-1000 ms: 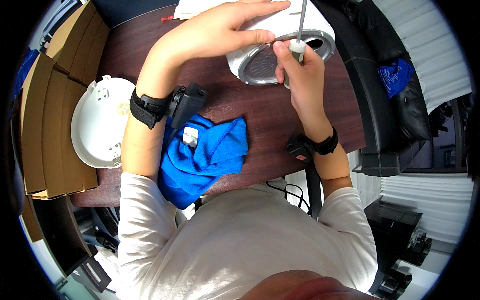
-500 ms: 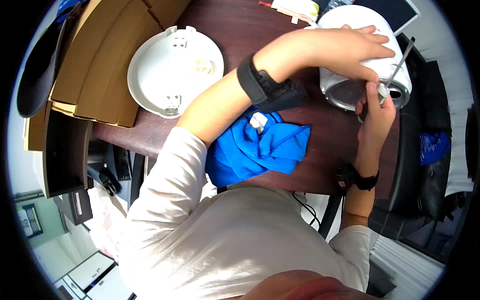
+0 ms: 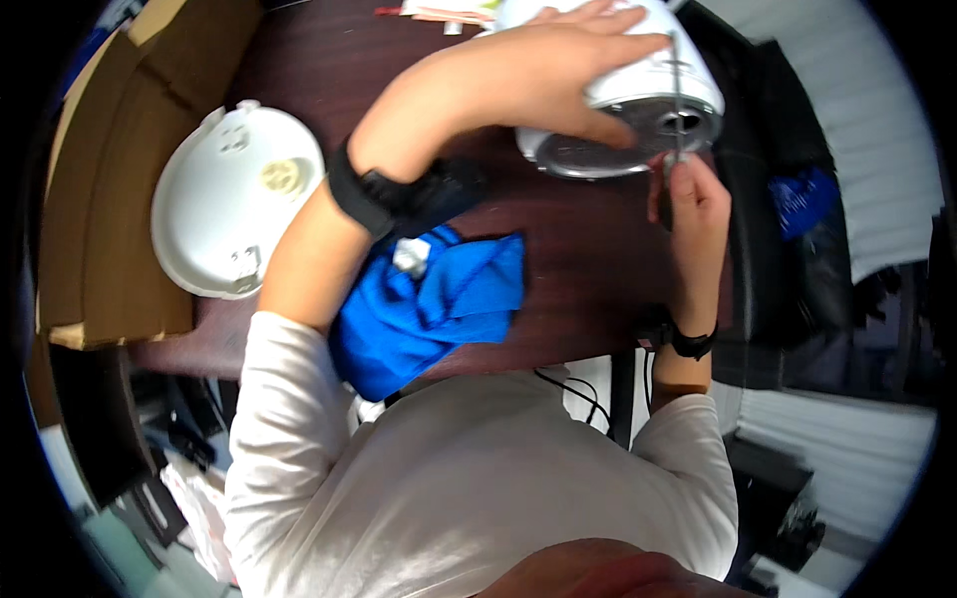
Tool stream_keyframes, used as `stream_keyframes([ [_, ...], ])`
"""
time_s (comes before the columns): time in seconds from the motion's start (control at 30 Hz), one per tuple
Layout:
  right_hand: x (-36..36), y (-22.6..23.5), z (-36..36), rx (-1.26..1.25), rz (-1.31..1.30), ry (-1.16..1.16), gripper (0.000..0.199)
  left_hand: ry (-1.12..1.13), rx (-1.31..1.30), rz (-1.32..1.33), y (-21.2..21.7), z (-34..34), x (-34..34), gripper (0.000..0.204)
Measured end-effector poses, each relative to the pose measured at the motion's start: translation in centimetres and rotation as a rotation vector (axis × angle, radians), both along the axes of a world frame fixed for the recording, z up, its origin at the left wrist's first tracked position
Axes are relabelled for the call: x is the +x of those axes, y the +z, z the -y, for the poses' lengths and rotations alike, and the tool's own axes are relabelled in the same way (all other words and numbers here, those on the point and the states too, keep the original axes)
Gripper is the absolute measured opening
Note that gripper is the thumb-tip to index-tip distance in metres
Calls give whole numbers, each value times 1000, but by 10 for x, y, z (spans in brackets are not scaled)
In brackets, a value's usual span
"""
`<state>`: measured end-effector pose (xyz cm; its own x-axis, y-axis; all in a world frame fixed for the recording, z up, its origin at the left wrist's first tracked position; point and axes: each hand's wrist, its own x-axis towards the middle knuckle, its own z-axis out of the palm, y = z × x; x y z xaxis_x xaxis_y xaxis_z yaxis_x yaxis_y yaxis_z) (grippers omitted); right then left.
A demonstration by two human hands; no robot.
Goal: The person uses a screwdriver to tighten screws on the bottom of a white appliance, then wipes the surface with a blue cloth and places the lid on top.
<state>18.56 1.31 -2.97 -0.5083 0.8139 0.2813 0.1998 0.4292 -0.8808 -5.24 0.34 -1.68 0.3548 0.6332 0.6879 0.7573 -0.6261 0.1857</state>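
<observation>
A round white appliance [image 3: 646,88] lies on its side at the far right of the table, its grey metal end [image 3: 588,154] facing me. My left hand [image 3: 558,75] rests across its white shell, fingers spread and holding nothing. Just nearer than the metal end, my right hand [image 3: 698,204] is closed around a screwdriver [image 3: 678,105]. Its thin metal shaft points away from me, passing in front of a dark opening in the end. Most of the handle is hidden in my fingers. Whether the shaft touches the appliance I cannot tell.
A shallow white round cover [image 3: 214,204] with small fittings lies at the left, beside cardboard boxes [image 3: 95,199]. A crumpled blue cloth [image 3: 449,299] is at the near edge of the dark table [image 3: 573,249]. A black padded seat [image 3: 768,199] borders the right side.
The whole view has shifted, so the table things sit further left. My right hand has come away from my left thumb, which it touched before; the screwdriver shaft now stands more upright in the picture.
</observation>
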Motion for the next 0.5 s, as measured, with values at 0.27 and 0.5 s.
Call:
stream_keyframes([
  [0.27, 65, 8, 25, 145, 407, -151, 20, 22, -55, 76, 3, -1, 22, 72],
  [0.5, 59, 31, 41, 422, 604, -244, 21, 85, 173, 76, -14, -14, 29, 71],
])
